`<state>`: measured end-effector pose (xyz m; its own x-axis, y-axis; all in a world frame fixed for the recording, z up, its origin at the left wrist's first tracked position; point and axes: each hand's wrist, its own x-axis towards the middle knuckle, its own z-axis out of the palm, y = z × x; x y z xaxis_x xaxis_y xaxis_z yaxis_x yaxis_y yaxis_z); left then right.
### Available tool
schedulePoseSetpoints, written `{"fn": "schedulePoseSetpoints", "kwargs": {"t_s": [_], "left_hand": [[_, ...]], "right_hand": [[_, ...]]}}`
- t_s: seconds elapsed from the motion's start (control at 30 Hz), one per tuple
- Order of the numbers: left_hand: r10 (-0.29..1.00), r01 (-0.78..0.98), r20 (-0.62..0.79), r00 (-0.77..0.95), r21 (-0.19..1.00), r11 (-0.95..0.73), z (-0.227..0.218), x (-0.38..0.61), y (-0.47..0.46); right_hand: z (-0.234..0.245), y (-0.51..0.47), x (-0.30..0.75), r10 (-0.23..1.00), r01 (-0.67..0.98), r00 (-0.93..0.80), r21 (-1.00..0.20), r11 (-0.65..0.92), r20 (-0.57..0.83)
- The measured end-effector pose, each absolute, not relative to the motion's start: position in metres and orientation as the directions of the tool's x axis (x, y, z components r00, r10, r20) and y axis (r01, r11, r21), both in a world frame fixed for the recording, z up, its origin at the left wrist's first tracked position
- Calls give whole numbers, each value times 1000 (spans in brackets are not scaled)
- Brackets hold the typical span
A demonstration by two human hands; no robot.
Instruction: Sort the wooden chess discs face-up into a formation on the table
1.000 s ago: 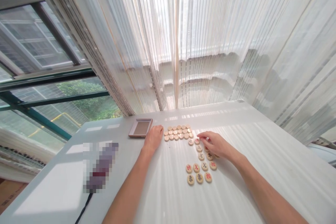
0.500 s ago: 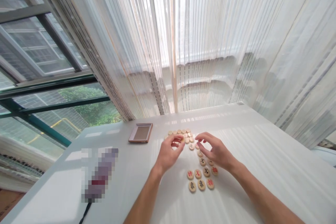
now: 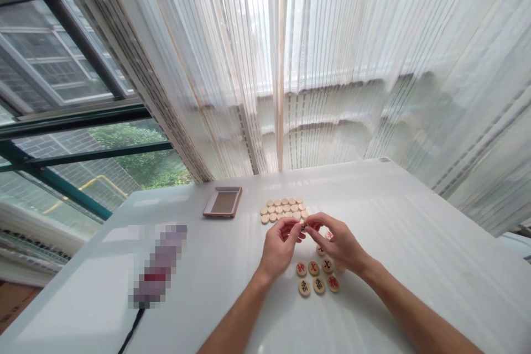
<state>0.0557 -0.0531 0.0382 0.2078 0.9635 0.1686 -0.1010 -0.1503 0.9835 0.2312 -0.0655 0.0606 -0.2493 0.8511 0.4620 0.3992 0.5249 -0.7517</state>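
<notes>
My left hand (image 3: pixel 280 245) and my right hand (image 3: pixel 338 241) meet fingertip to fingertip just above the white table (image 3: pixel 415 243), both pinched round one small round wooden chess piece (image 3: pixel 303 227). Beyond them lies a cluster of blank-faced wooden pieces (image 3: pixel 284 208). Under and in front of my right hand sit face-up pieces with red and black characters (image 3: pixel 317 276); my right hand hides some of them.
A small brown-rimmed tray or box lid (image 3: pixel 223 202) lies at the left of the pieces. A blurred-out object (image 3: pixel 157 266) with a black cable (image 3: pixel 131 332) rests near the table's left edge. Sheer curtains and a window stand behind the table.
My left hand left the table beside the tray, moved right and closed in. Both hands came together and now pinch one piece between them.
</notes>
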Motion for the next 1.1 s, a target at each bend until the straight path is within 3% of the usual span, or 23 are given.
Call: {"fn": "schedulePoseSetpoints", "kwargs": {"t_s": [0.5,0.77,1.1], "left_hand": [[959,-83,189,212,981,-175,35,56,-58],[974,-188,149,173,975,-116,35,53,-55],[970,-120,158,187,983,-137,37,50,-54]], "right_hand": [[62,-68,232,854,481,-303,-706,520,422],[63,-66,235,834,486,-332,-678,552,441],[63,-63,243,835,523,-304,-653,548,458]]}}
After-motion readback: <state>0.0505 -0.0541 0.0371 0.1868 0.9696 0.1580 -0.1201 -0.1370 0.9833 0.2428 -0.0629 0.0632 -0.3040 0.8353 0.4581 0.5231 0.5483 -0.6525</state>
